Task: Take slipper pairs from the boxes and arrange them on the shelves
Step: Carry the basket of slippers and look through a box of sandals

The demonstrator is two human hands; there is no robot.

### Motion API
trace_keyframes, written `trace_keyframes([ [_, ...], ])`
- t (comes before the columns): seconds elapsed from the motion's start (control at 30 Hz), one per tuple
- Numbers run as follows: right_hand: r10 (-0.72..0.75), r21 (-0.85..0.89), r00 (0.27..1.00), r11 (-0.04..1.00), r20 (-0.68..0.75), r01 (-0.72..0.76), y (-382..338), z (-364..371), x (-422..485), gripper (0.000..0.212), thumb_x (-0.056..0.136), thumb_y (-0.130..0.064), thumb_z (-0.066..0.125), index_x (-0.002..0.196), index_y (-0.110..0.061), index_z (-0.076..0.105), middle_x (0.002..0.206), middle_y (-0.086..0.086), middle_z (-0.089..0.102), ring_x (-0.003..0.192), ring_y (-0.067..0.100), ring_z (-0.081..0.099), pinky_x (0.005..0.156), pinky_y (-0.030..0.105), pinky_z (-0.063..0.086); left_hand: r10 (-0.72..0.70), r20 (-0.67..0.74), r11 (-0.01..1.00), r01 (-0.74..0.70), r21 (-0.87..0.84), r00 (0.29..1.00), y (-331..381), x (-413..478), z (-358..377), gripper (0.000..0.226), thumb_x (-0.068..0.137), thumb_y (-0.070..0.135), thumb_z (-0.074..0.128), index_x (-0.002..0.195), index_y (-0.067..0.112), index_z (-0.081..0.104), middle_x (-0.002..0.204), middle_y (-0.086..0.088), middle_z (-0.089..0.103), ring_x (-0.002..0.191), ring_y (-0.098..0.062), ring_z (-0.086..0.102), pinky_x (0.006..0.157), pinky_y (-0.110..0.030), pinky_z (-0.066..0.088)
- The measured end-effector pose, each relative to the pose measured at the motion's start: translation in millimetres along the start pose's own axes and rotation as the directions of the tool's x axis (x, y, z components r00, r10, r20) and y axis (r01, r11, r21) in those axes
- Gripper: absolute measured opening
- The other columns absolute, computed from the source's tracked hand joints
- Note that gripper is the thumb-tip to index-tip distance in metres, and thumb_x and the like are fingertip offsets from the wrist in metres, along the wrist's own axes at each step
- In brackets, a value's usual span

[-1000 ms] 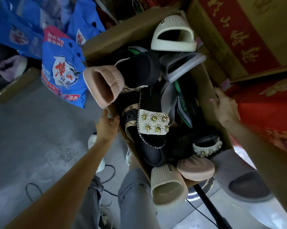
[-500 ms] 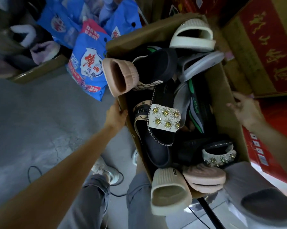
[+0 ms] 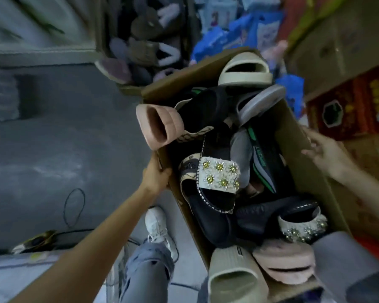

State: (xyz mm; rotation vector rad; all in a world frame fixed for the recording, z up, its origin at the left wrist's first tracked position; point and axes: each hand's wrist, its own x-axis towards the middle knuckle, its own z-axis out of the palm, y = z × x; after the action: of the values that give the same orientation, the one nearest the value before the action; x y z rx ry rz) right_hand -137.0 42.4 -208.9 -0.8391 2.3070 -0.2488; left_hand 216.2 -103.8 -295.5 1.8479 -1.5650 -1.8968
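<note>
I carry a long cardboard box point(image 3: 297, 149) crammed with mixed slippers. My left hand point(image 3: 154, 176) grips its left wall. My right hand point(image 3: 324, 152) holds the right wall, fingers curled over the rim. Inside lie a black slipper with a white jewelled strap point(image 3: 219, 174), a pink ribbed slipper point(image 3: 160, 125) sticking out over the left edge, a cream slide point(image 3: 243, 71) at the far end, a black and green sport slipper point(image 3: 260, 160), another cream slide point(image 3: 234, 278) and a pink fuzzy slipper point(image 3: 284, 262) at the near end.
A second box of fuzzy slippers point(image 3: 145, 47) stands on the grey floor ahead. Blue plastic packs point(image 3: 223, 38) lie behind it. Red and brown cartons point(image 3: 350, 101) are stacked on the right. A black cable point(image 3: 74, 207) loops on the floor near my white shoe point(image 3: 157, 224).
The box has swung left and away from the red cartons. The view has turned, so the box of fuzzy slippers now shows ahead. Both hands keep their hold on the walls.
</note>
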Motion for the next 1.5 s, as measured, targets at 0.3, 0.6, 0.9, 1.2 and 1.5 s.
trace_keyframes([
  [0.3, -0.478, -0.132, 0.843, 0.845, 0.247, 0.518, -314.0, 109.2, 77.0, 0.056, 0.084, -0.042, 0.063, 0.134, -0.053, 0.041, 0.107, 0.015, 0.068, 0.091, 0.030, 0.068, 0.084, 0.044, 0.049, -0.112, -0.354, 0.981, 0.047, -0.189, 0.929, -37.2, -10.1, -271.2, 0.051, 0.087, 0.000, 0.050, 0.130, 0.026, 0.037, 0.105, -0.014, 0.064, 0.075, -0.032, 0.069, 0.055, -0.040, 0.059],
  [0.6, -0.741, -0.127, 0.533, 0.532, 0.409, 0.837, -610.0, 248.9, 115.3, 0.074, 0.088, -0.008, 0.055, 0.135, -0.060, 0.030, 0.126, -0.002, 0.060, 0.116, 0.024, 0.057, 0.092, 0.033, 0.048, -0.255, -0.649, 0.937, 0.017, -0.349, 0.717, -81.6, -18.4, -480.1, 0.051, 0.086, -0.002, 0.047, 0.125, 0.029, 0.039, 0.091, -0.009, 0.063, 0.057, -0.025, 0.063, 0.045, -0.029, 0.054],
  [0.9, -0.759, -0.131, 0.389, 0.379, 0.523, 0.916, -840.1, 370.6, 141.6, 0.066, 0.089, -0.002, 0.058, 0.146, -0.031, 0.037, 0.132, -0.001, 0.057, 0.122, 0.022, 0.054, 0.095, 0.021, 0.041, -0.403, -0.701, 0.868, 0.005, -0.496, 0.588, -119.8, 28.2, -634.5, 0.055, 0.082, -0.006, 0.052, 0.125, 0.027, 0.042, 0.084, -0.011, 0.064, 0.050, -0.025, 0.060, 0.040, -0.027, 0.048],
  [1.2, -0.721, -0.220, 0.339, 0.257, 0.605, 0.941, -1036.1, 506.7, 183.7, 0.069, 0.087, -0.008, 0.064, 0.143, -0.039, 0.038, 0.135, 0.001, 0.057, 0.121, 0.026, 0.056, 0.103, 0.033, 0.043, -0.430, -0.661, 0.762, -0.146, -0.631, 0.615, -162.1, 120.9, -785.5, 0.053, 0.088, -0.014, 0.045, 0.125, 0.024, 0.040, 0.091, -0.011, 0.062, 0.060, -0.023, 0.063, 0.043, -0.031, 0.056],
  [1.5, -0.700, -0.187, 0.366, 0.322, 0.613, 0.928, -1154.7, 646.8, 264.5, 0.069, 0.090, -0.003, 0.060, 0.145, -0.036, 0.035, 0.135, -0.007, 0.053, 0.126, 0.018, 0.050, 0.098, 0.021, 0.035, -0.499, -0.624, 0.735, -0.088, -0.672, 0.601, -215.3, 260.2, -925.4, 0.054, 0.086, -0.012, 0.045, 0.121, 0.030, 0.041, 0.087, -0.012, 0.063, 0.062, -0.027, 0.062, 0.046, -0.033, 0.054],
])
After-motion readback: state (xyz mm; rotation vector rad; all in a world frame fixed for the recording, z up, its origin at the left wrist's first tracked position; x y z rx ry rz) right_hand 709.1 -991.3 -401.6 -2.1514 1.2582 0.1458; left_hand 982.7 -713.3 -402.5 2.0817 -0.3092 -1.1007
